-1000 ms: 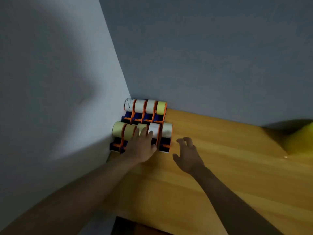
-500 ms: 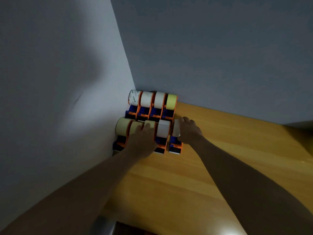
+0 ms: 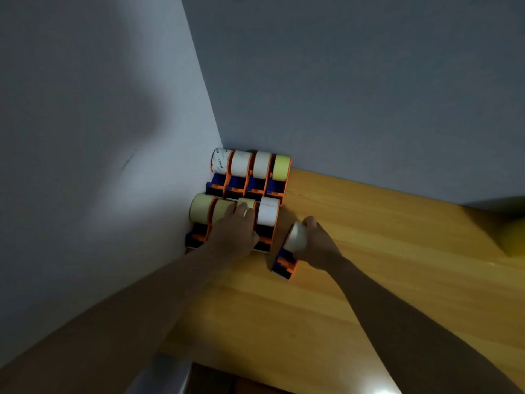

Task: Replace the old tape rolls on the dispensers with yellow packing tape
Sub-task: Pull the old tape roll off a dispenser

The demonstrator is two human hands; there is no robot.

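- Right hand (image 3: 318, 245): we see it wrapped around a white tape roll (image 3: 295, 240) on an orange-and-blue dispenser (image 3: 284, 265), which sits skewed and apart from the front row of dispensers (image 3: 227, 220).
- Left hand (image 3: 235, 237): we see it lying palm-down over that front row, fingers (image 3: 245, 211) on a yellow roll; whether it grips anything we cannot tell.
- Just right of the left hand stands a white roll (image 3: 268, 211), between it and the skewed dispenser.
- Behind the front row, a back row (image 3: 251, 173) stands against the wall, its rightmost roll yellow (image 3: 281, 167).
- Right of the skewed dispenser, the wooden table (image 3: 397, 265) lies bare; a yellow object (image 3: 514, 237) lies at its far right edge.
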